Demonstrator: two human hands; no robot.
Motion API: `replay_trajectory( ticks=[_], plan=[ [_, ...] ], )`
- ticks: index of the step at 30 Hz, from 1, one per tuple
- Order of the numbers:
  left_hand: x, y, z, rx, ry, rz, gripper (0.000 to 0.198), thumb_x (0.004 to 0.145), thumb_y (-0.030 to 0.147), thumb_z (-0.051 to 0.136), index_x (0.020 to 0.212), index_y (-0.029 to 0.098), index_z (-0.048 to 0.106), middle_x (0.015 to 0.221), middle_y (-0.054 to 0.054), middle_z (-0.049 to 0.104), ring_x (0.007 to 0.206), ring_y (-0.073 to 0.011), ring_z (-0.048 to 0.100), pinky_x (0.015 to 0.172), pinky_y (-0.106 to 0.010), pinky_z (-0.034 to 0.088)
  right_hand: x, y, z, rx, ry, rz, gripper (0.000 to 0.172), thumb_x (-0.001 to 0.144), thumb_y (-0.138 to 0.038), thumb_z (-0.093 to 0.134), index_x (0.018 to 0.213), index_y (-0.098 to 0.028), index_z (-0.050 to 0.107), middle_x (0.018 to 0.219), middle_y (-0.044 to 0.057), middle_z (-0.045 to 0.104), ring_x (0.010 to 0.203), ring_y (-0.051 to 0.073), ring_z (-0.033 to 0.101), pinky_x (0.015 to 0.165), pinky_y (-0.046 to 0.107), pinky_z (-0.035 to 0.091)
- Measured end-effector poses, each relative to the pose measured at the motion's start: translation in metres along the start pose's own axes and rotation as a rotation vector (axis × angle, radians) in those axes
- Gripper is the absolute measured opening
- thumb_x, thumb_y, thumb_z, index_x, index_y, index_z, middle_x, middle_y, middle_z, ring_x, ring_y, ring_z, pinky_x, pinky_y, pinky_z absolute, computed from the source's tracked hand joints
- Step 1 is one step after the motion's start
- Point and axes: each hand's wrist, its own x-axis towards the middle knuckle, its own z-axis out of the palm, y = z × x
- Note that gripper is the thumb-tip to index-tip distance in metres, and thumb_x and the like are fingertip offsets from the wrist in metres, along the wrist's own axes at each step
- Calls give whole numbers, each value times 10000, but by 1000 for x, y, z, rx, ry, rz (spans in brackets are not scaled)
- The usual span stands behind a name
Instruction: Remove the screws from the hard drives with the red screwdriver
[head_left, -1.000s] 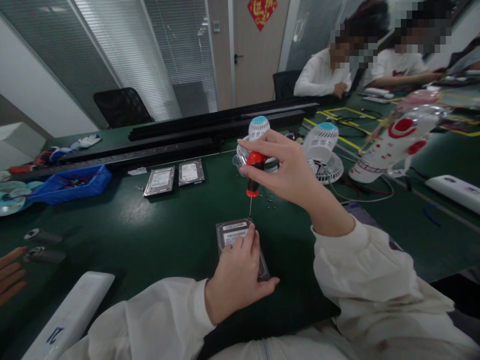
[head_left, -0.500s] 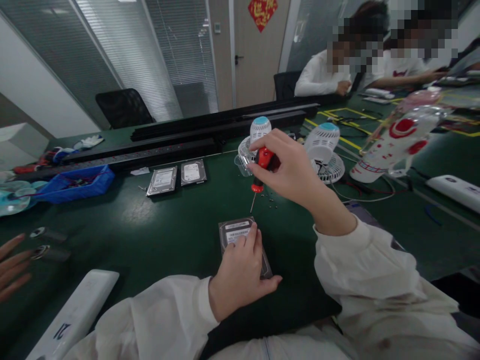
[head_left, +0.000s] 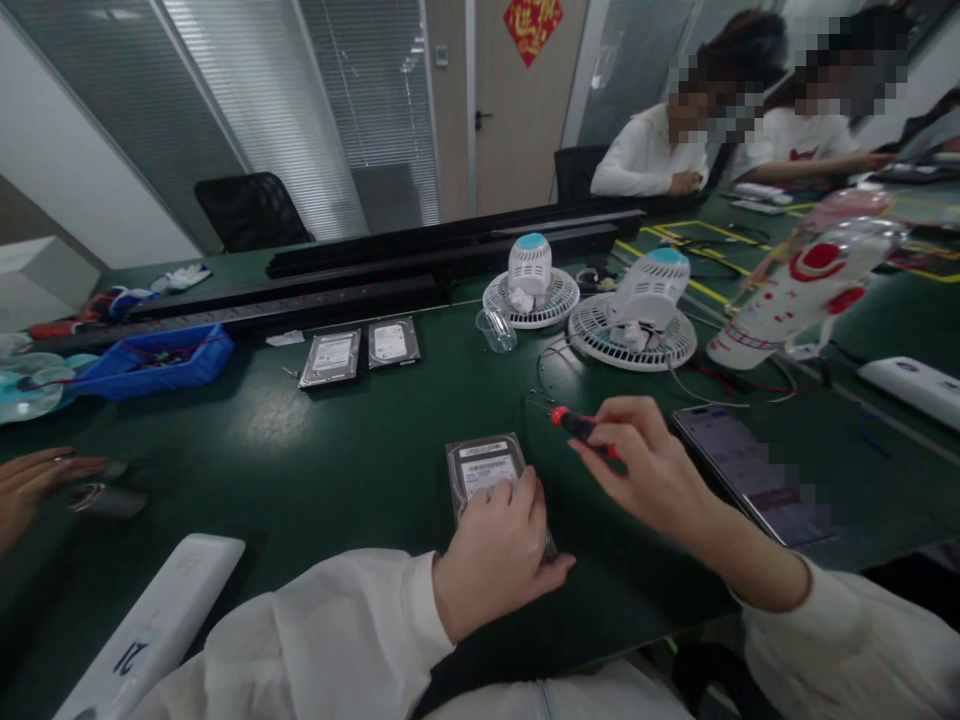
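A hard drive (head_left: pixel 486 452) with a white label lies on the green table in front of me. My left hand (head_left: pixel 496 548) rests over its lower part, fingers bent on the top face and thumb at the near right edge, gripping it. My right hand (head_left: pixel 651 462) is closed round a red and black screwdriver (head_left: pixel 574 424), held nearly level to the right of the drive. The thin shaft points left, apart from the drive, near several small screws (head_left: pixel 541 396).
Two more hard drives (head_left: pixel 330 357) lie farther back. Two small fans (head_left: pixel 634 325), a clear cup (head_left: pixel 496 330) and a bottle (head_left: pixel 802 280) stand behind; a phone (head_left: pixel 739 470) lies right. At left are a blue tray (head_left: pixel 161 375), a white device (head_left: pixel 161 625) and another person's hand (head_left: pixel 30 490).
My right hand has come down and to the right with the screwdriver, which has turned from upright above the drive to nearly level. My left hand stays on the drive.
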Motion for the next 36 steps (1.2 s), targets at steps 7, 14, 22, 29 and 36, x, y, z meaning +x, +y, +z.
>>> replay_trajectory(
  ticks=[7, 14, 22, 29, 36],
  plan=[
    [-3, -3, 1, 11, 174, 221, 325, 1017, 437, 551, 982, 142, 682, 951, -82, 694, 778, -211, 653, 588, -342, 449, -36, -27, 8, -14, -231, -87, 125, 939, -151, 533, 868, -162, 636, 1005, 146, 673, 801, 200, 653, 640, 289, 541],
    [-6, -6, 7, 17, 315, 435, 277, 1016, 292, 527, 790, 164, 624, 726, -34, 602, 615, -150, 608, 521, -308, 346, -21, -27, 6, 55, -466, -92, 183, 945, -311, 554, 890, -175, 663, 990, 123, 710, 850, 216, 663, 705, 308, 536],
    [-5, -7, 6, -13, 388, 427, 273, 1007, 263, 517, 764, 177, 607, 717, -23, 584, 580, -146, 583, 507, -321, 326, 55, -21, 48, -76, -758, 7, 301, 1034, -292, 427, 949, -121, 660, 938, 151, 753, 848, 249, 724, 610, 297, 410],
    [-4, -9, 7, -56, 426, 424, 269, 1002, 260, 523, 761, 176, 609, 726, -19, 598, 552, -146, 578, 477, -322, 342, 63, -20, 63, -83, -901, -29, 336, 1042, -237, 346, 1034, -111, 657, 953, 187, 771, 858, 311, 772, 611, 344, 488],
    [-3, -9, 8, -50, 417, 424, 275, 1008, 256, 508, 760, 177, 597, 722, -23, 598, 557, -148, 588, 480, -321, 337, 66, -20, 62, -107, -962, -54, 264, 1017, -182, 408, 1028, -94, 658, 939, 163, 772, 850, 277, 775, 650, 354, 542]
  ],
)
